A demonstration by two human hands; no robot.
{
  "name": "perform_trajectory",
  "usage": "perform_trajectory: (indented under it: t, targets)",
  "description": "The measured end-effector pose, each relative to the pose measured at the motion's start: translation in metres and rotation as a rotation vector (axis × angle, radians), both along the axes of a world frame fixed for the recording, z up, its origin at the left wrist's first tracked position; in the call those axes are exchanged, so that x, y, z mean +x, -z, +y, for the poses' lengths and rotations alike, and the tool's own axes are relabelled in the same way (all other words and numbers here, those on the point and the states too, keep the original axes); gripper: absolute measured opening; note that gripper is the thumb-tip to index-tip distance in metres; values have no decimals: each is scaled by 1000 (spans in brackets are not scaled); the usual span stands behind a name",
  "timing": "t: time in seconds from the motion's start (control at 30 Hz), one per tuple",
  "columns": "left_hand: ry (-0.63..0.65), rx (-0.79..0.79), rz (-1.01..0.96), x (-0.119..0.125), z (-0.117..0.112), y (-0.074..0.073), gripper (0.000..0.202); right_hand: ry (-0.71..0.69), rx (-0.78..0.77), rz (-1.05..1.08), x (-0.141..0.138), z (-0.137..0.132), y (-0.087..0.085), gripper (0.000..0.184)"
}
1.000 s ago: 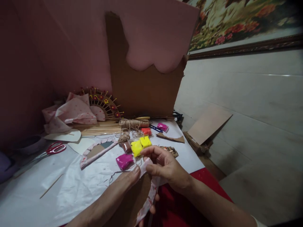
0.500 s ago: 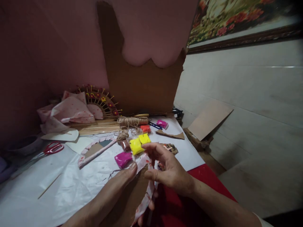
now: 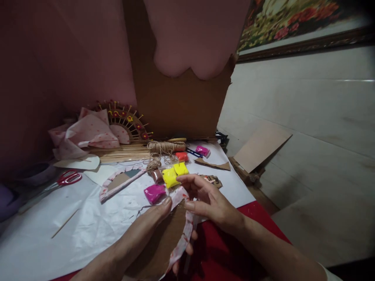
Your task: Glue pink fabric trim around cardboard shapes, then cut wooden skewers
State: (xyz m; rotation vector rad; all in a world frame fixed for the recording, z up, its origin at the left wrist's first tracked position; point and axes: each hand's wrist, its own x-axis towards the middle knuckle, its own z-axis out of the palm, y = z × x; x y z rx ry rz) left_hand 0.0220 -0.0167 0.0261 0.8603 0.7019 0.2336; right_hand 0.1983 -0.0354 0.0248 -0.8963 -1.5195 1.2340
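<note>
My left hand (image 3: 152,218) lies on a brown cardboard piece (image 3: 164,242), its fingertips pressing the top of a pink patterned fabric strip (image 3: 183,238) along the cardboard's curved edge. My right hand (image 3: 208,203) pinches the same strip between thumb and fingers near its upper end, with lower fingers curled under it. Just beyond the hands lie a magenta packet (image 3: 154,192) and yellow packets (image 3: 172,175).
A fabric-edged half-round piece (image 3: 117,187), red scissors (image 3: 66,178), a wooden stick (image 3: 64,223), twine (image 3: 165,147), skewers (image 3: 117,154), pink fabric (image 3: 88,134) and a decorated fan (image 3: 129,123) sit on white paper (image 3: 73,234). Tall cardboard (image 3: 175,105) stands behind.
The view shifted slightly. My right hand's fingers slid a little along the fabric strip; my left hand stays pressed on the cardboard.
</note>
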Motion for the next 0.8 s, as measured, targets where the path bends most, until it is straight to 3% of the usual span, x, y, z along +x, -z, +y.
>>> perform_trajectory:
  t: [0.23, 0.57, 0.8]
  targets:
    - [-66, 79, 27, 3, -3, 0, 58, 91, -120, 94, -9, -1, 1, 43]
    - [-61, 75, 57, 3, -1, 3, 60, 104, -280, 258, -14, 0, 3, 45]
    - [-94, 67, 40, 4, 0, 3, 58, 127, -283, 280, -16, 1, 7, 44]
